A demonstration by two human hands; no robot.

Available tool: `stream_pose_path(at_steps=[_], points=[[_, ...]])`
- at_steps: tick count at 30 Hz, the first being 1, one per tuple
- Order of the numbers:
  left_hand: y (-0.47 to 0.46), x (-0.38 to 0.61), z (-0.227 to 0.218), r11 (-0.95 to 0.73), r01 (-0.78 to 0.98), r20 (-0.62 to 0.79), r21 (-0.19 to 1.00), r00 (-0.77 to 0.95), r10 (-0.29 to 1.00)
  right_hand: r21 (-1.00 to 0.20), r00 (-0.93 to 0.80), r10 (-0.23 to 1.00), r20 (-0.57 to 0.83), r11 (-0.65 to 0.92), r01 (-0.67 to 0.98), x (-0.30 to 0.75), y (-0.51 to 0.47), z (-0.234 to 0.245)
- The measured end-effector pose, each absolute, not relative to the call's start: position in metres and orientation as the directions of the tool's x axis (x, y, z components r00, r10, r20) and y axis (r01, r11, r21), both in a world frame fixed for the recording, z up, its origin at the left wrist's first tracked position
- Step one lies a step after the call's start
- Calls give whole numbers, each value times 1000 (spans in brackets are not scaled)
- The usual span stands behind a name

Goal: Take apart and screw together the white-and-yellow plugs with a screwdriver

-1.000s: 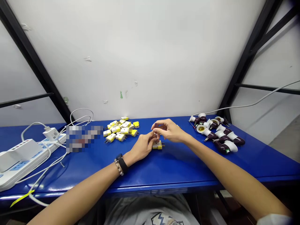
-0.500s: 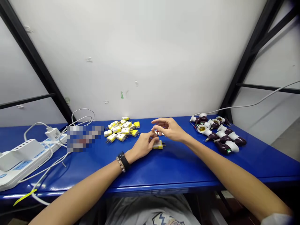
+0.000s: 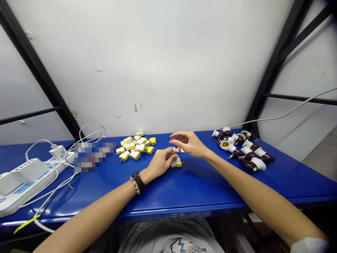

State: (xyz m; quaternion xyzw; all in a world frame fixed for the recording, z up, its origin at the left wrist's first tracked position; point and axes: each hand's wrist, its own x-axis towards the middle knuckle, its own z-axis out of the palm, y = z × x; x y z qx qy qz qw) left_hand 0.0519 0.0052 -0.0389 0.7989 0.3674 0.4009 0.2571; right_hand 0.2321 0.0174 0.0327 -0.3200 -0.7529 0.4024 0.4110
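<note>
The right hand (image 3: 191,144) has bent fingers, with a gap between the thumb and the pointing finger. They are around the top of a thin, dark red tool (image 3: 176,150) that looks like a screwdriver. I cannot tell if they pinch it. The left hand (image 3: 159,164) is curled, its thumb and finger close together at the bottom of the tool. I cannot tell if they pinch the tool or the plug. That yellow and white plug (image 3: 177,163) lies flat on the blue table (image 3: 210,189), right under the tool, prongs to the right.

I think this plug is in the middle of its work, as the tool stands upright over it. To the left is a heap of plugs (image 3: 140,147) like it. They look whole, but I cannot tell if they are done or waiting. Far to the right are lamp holders (image 3: 248,151), white and dark purple.

I cannot read a brand anywhere. The white charger (image 3: 58,152) has tiny print, too small to read. The power strip (image 3: 28,184) has blue patches but no words I can read. Beside it, a blocky blur (image 3: 93,158) hides something.
</note>
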Motion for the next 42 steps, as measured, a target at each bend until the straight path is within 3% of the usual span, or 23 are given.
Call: stream_pose_path(at_steps=[4,10,15,20,27,31,37,42], points=[[2,51,-36,-615,378,472,692,408,782,-807,-351,808,473,557,195,226,12,30],[-2,51,-34,-641,361,475,677,452,755,-888,-569,761,312,447,111,226,10,36],[-1,53,-33,-598,365,471,713,383,795,-824,-433,797,422,536,183,223,9,32],[-3,53,-30,-629,285,481,723,446,755,-827,-492,778,390,531,184,222,6,32],[-4,54,-29,-604,321,475,729,399,785,-773,-414,794,445,574,271,219,7,30],[-4,53,-29,-619,260,464,741,469,752,-779,-417,796,438,568,265,220,7,29],[-3,54,-29,-585,309,452,750,405,794,-785,-380,793,476,578,224,220,9,29],[-3,54,-28,-625,277,468,730,464,752,-780,-433,776,458,585,223,220,10,28]])
